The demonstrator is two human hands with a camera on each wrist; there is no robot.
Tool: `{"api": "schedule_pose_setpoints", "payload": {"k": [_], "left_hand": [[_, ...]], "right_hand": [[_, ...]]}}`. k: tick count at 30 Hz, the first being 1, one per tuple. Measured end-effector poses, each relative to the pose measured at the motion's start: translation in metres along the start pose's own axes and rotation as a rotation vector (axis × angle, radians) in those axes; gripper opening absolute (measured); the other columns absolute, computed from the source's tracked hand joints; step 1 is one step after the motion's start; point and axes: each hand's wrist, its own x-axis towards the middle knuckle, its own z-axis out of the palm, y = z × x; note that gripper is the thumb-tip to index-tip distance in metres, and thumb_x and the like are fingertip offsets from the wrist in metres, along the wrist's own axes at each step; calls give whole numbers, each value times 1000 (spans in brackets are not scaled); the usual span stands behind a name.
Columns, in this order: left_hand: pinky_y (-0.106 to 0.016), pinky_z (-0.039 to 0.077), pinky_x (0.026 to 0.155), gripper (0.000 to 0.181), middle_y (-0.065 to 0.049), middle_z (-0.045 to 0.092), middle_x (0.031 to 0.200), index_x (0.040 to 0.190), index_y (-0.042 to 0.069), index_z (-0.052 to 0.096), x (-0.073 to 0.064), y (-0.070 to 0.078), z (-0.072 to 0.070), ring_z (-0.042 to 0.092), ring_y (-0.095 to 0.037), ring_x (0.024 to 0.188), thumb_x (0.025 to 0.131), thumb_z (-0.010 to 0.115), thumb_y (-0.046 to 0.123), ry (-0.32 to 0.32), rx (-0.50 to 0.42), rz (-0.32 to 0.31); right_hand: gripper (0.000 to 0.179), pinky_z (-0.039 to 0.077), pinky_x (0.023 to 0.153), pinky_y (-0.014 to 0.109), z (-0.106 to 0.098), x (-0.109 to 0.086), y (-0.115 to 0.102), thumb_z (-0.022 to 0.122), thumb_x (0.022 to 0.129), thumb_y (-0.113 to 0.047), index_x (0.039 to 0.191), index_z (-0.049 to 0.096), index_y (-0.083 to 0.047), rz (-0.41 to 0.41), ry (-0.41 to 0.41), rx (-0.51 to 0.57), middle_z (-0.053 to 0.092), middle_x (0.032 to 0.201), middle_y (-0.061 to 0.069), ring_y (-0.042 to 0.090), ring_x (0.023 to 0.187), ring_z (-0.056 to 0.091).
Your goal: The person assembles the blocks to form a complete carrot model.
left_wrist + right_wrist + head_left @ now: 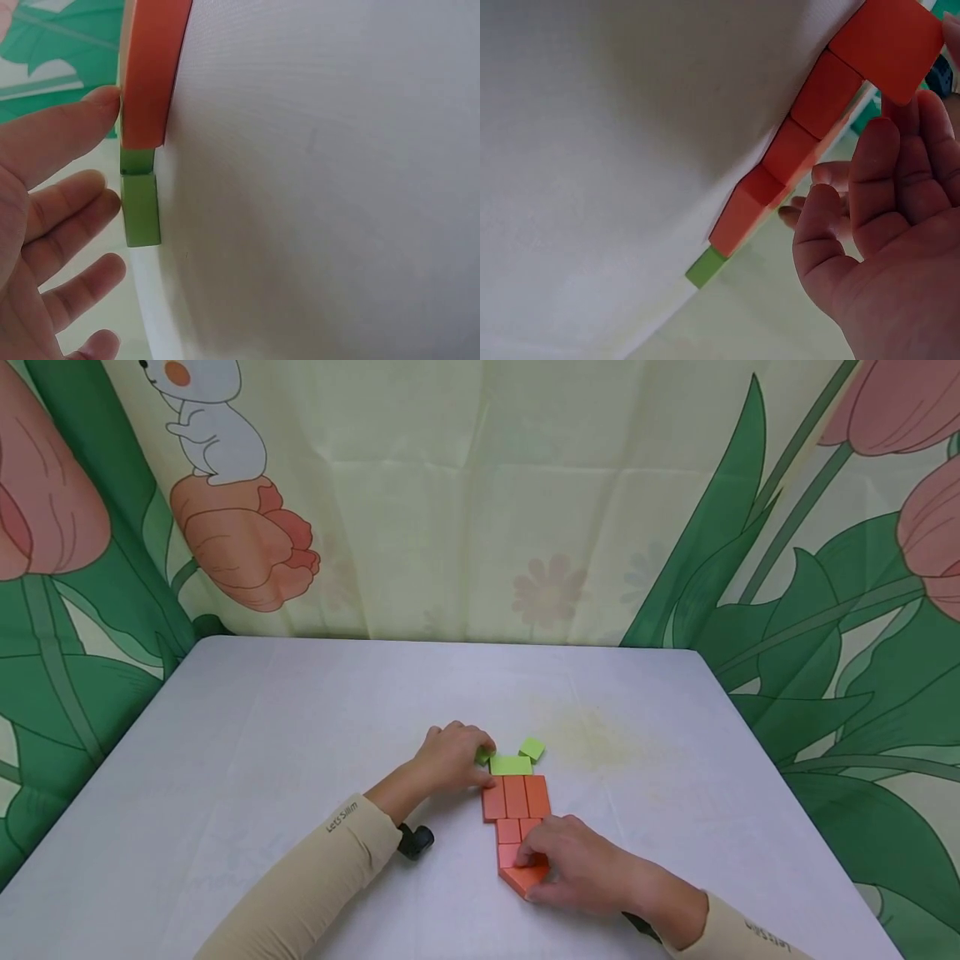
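Note:
Flat orange and red blocks (514, 797) lie side by side on the table in a column that narrows toward the front. An orange block with a pointed end (522, 879) forms the near tip, and my right hand (581, 866) pinches it between thumb and fingers. A green rectangular block (511, 766) lies along the far edge, with a tilted green square block (532, 749) at its right corner. My left hand (452, 757) touches another green block (141, 211) on the left with loosely extended fingers. Its thumb rests by the nearest orange block (154, 75).
A white cloth covers the table (300, 710), with a faint yellowish stain (596, 739) right of the blocks. Behind the far edge hangs a curtain (480, 527) printed with tulips and a rabbit. A black wrist camera (416, 842) sits under the left sleeve.

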Motion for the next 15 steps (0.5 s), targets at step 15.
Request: {"api": "schedule_pose_setpoints", "payload": {"k": [15], "left_hand": [[-51, 39, 98, 58, -4, 60, 134, 133, 14, 63, -16, -5, -20, 49, -28, 126, 85, 80, 41, 98, -34, 40]], "right_hand": [[34, 52, 87, 47, -59, 3, 29, 79, 87, -23, 115, 68, -7, 59, 522, -260, 68, 113, 7, 27, 103, 63]]}}
